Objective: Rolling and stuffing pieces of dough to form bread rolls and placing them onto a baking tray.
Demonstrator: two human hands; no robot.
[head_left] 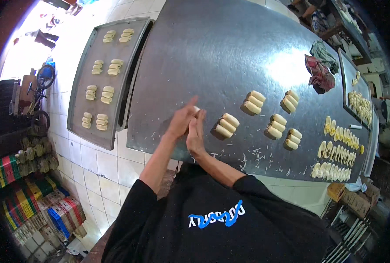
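My left hand and my right hand are pressed together over the steel table, around a small pale dough piece that is mostly hidden by my fingers. My left index finger sticks out, while my right fingers lie together. Just right of my hands sits a triple dough roll, with several similar groups farther right. Rows of small dough pieces, some with yellow filling, lie at the table's right end, beside a short white cylinder.
A metal tray of rolls is left of the table; another tray is at right, near crumpled cloths. A bicycle, stacked colourful crates and cardboard boxes stand around. A person's legs show at top right.
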